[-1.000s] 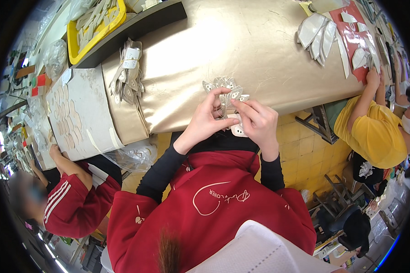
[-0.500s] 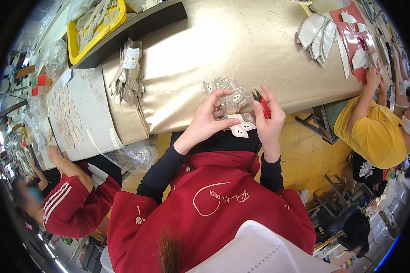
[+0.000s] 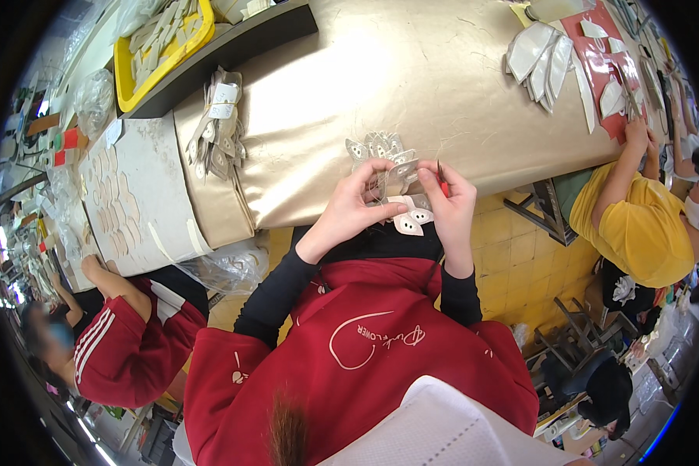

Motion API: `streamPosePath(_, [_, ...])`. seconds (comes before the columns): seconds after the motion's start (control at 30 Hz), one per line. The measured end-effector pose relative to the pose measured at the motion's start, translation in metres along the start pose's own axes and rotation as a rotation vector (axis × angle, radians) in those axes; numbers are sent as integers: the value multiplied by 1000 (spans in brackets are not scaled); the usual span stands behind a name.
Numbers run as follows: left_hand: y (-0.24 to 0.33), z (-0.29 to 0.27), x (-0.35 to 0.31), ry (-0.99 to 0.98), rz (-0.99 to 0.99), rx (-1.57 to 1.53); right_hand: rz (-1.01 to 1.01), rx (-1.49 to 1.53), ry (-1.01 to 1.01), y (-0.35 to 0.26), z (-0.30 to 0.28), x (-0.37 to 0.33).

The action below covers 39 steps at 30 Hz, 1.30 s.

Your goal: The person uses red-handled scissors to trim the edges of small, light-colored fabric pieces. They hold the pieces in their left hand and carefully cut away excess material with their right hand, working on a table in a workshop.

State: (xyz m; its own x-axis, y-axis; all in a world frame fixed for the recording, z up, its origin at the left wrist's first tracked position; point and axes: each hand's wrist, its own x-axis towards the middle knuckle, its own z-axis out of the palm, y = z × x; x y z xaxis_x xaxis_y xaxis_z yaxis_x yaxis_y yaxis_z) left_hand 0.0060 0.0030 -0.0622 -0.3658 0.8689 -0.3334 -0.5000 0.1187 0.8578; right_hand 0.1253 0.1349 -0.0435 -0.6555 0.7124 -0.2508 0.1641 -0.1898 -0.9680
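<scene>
At the table's near edge, my left hand [image 3: 352, 203] is closed on a bunch of small pale leaf-shaped pieces [image 3: 408, 223] with dark holes; some droop below its thumb. My right hand [image 3: 451, 203] keeps red-handled nippers [image 3: 443, 185] in its grip, mostly hidden by the fingers, their dark tip pointing up. Its thumb and forefinger meet the upper edge of a grey piece [image 3: 401, 177] spanning both hands. Just beyond the fingers lie more pieces [image 3: 380, 144] of the same kind, with loose threads about them.
Gold-coloured sheeting covers the table [image 3: 311, 101]. To the left are a tied bundle of pieces [image 3: 224, 128], a grey board [image 3: 132, 186] and a yellow tray [image 3: 124, 85]. Grey panels [image 3: 537, 62] lie at the far right. People in red [image 3: 124, 342] and yellow [image 3: 629, 225] sit either side.
My right hand has moved left and closed in on the pieces, its thumb and forefinger coming together. The nippers have turned and are more hidden. My left hand has barely moved.
</scene>
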Motion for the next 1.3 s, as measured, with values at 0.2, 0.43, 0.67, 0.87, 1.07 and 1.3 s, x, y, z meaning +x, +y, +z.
streamPosePath(0.2, [-2,-5,2,-23,25,201,68,129,-94,-5,-5,-4])
streamPosePath(0.43, [3,-10,-1,-28,126,200,81,128,-326,-3,-24,-8])
streamPosePath(0.67, [9,2,-1,14,-38,39,-123,-88,6,-6,-4,-4])
streamPosePath(0.87, [15,5,1,31,-47,3,-325,-546,-84,-11,-7,-1])
streamPosePath(1.07, [9,1,3,12,-26,107,-582,-772,-96,-4,-9,3])
streamPosePath(1.3, [6,0,3,13,-38,89,-635,-839,-145,-4,-11,5])
